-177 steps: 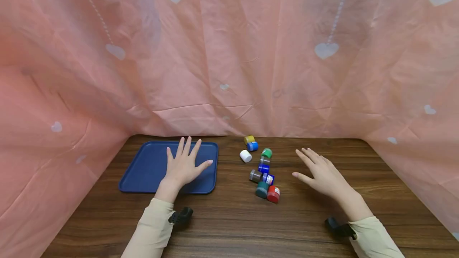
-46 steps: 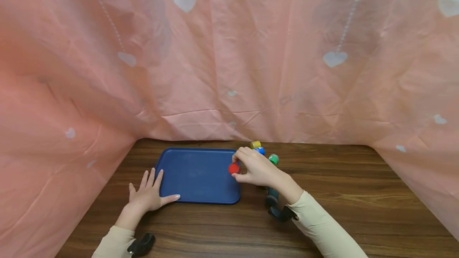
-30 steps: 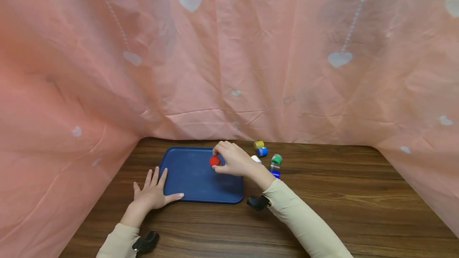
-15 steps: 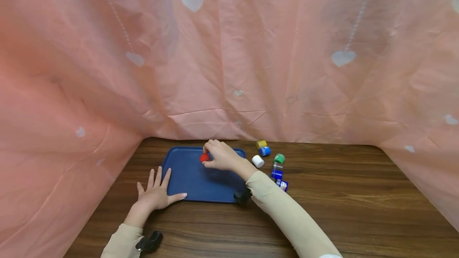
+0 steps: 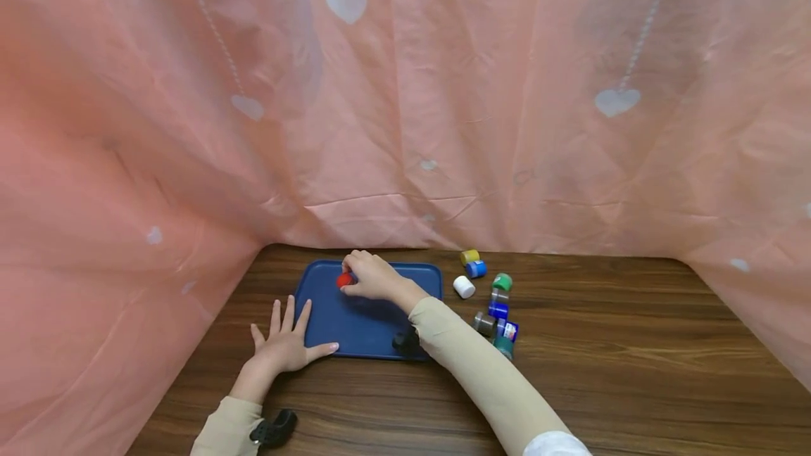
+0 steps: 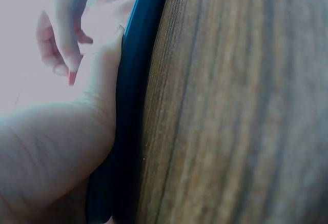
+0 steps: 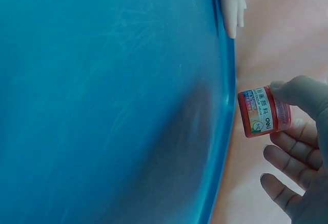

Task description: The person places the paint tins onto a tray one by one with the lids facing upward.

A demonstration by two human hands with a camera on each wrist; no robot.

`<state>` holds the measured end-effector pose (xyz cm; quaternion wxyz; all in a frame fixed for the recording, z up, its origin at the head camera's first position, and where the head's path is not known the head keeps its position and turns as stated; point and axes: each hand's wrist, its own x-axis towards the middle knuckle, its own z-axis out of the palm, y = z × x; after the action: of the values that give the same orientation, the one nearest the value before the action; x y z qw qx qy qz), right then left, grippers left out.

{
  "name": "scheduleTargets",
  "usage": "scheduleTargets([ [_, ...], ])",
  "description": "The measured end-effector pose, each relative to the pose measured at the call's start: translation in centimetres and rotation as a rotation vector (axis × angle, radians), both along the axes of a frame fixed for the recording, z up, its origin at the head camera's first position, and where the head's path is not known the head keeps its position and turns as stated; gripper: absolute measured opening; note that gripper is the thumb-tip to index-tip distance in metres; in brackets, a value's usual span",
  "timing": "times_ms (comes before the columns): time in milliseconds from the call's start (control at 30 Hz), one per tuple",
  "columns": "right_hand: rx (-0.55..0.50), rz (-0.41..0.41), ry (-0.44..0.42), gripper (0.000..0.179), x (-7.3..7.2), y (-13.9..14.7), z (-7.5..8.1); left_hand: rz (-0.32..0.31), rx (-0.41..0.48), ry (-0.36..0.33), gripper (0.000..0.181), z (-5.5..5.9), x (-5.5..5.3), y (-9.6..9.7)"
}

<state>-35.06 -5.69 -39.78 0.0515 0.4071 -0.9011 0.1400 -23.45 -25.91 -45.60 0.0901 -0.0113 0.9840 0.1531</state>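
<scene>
Head view shows a big pink curtain (image 5: pixel 481 90) at the back and sides of a brown table (image 5: pixel 633 343). The curtain meets the table's back edge, and wood runs wide to the right of the small jars (image 5: pixel 498 310). Next in size is a blue tray (image 5: pixel 342 329), with a thin strip of wood between its right edge and the white jar (image 5: pixel 464 287). The left hand (image 5: pixel 281 348) is at the tray's near left corner, fingers straight and spread. The right hand (image 5: pixel 375 279) reaches over the tray and pinches a red jar (image 5: pixel 344 280) over the tray's back left part. I cannot tell how high it is.

Left wrist view shows the left thumb lying along the tray's side. Right wrist view shows a label (image 7: pixel 259 112) on the red jar, too small to see from the head, and the thumb on the jar's clear end.

The curtain is cloth with folds and white hearts (image 5: pixel 346 4). The table has dark wood stripes. The tray has round corners, a raised rim and faint pale streaks. The jars are short and round.
</scene>
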Motion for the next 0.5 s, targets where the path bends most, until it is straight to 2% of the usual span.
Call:
scheduleTargets([
  [400,-0.022,-0.057,-0.099,0.033,-1.9,-2.8,-0.9,-0.001,-0.009,-0.021,0.127,0.1,0.0,0.3],
  [500,-0.029,-0.082,-0.109,0.033,-2.3,-3.3,-1.3,-0.003,-0.012,-0.008,0.126,0.0,0.0,0.4],
])
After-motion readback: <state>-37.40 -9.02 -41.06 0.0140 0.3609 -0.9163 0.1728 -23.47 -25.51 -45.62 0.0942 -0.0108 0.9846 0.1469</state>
